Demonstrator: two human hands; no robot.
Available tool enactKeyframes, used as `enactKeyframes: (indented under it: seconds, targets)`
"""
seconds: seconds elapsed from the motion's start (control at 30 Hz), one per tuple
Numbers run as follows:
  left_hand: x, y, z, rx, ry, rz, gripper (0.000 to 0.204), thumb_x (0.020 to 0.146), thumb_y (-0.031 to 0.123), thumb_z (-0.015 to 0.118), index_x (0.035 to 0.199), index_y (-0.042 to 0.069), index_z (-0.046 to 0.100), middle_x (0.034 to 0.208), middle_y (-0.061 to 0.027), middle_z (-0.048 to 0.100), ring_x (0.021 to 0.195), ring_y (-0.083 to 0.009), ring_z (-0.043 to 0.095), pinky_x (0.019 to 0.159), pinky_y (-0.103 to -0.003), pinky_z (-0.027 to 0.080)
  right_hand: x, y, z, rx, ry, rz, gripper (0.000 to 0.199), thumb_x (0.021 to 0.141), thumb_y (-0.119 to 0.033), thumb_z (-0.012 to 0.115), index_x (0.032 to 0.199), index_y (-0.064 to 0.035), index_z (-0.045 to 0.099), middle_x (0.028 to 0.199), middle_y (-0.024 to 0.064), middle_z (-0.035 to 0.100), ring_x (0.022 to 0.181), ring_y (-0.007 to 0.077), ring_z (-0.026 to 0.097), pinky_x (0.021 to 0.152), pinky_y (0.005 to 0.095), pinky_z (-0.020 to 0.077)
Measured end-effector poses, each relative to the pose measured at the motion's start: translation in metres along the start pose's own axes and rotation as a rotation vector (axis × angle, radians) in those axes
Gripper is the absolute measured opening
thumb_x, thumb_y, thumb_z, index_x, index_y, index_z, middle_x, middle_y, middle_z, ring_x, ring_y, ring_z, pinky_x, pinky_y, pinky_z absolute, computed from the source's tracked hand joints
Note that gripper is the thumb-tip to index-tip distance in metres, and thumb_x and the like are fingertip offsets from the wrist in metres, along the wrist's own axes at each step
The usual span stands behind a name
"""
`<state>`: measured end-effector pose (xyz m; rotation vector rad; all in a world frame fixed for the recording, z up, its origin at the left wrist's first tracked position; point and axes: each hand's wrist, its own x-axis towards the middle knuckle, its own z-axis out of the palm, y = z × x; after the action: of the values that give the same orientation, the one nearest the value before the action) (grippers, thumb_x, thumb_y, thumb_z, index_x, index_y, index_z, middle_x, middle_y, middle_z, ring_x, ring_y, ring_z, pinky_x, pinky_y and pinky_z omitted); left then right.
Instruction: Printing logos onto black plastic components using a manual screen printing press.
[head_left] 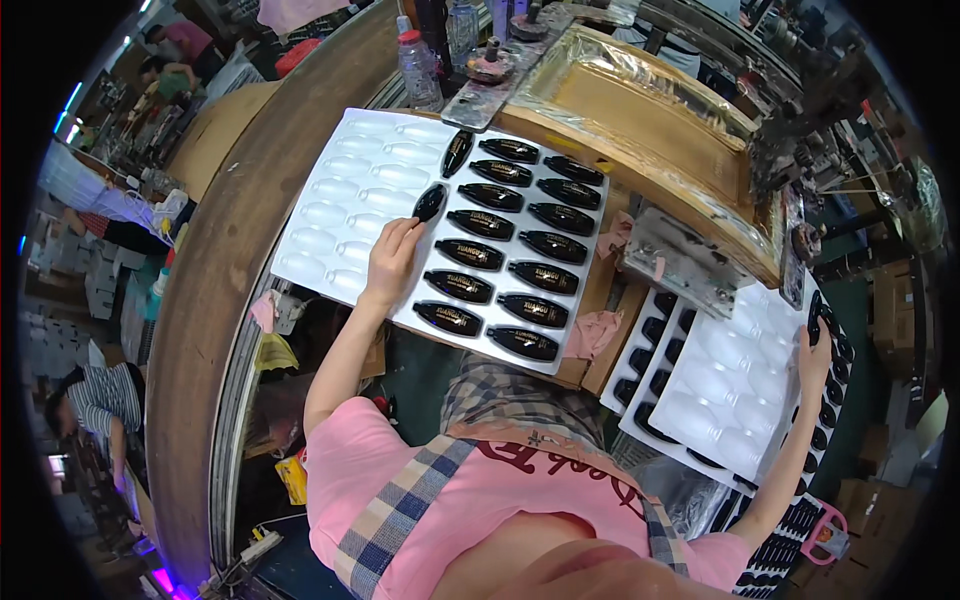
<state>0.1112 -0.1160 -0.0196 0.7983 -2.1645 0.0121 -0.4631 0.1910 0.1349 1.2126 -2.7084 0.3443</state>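
glossy black bottle-shaped pieces (470, 254) with gold print line the middle tray (484, 328) in two columns; the white tray (335, 216) at left shows unfilled hollows, so the work looks partway along. the left hand (396, 252) pinches one piece (430, 203) by the middle tray's left edge, and the right hand (814, 362) grips another piece (814, 318) at far right.
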Motion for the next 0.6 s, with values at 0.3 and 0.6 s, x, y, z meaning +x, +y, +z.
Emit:
enactKeyframes:
  seconds: [0.3, 0.6]
  targets:
    - [0.029, -0.005, 0.007, 0.040, 0.165, -0.129, 0.016, 0.072, 0.003, 0.063, 0.086, -0.001, 0.057, 0.078, -0.0126, 0.055, 0.071, -0.0267, 0.053, 0.060, -0.033, 0.044, 0.006, 0.014, 0.005, 0.021, -0.024, -0.006, 0.041, 0.083, -0.020, 0.051, 0.118, 0.0003, 0.043, 0.118, 0.0195, 0.046, 0.109, 0.0314, 0.044, 0.092, 0.0334, 0.0331]
    - [0.030, -0.009, 0.014, 0.119, 0.124, -0.349, 0.020, 0.075, 0.015, 0.064, 0.069, 0.002, 0.050, 0.061, -0.0097, 0.050, 0.052, -0.0249, 0.049, 0.047, -0.034, 0.038, 0.007, 0.019, 0.007, 0.084, -0.058, 0.095, 0.042, 0.079, -0.019, 0.056, 0.112, 0.0048, 0.044, 0.104, 0.0206, 0.054, 0.096, 0.0311, 0.052, 0.084, 0.0318, 0.0373]
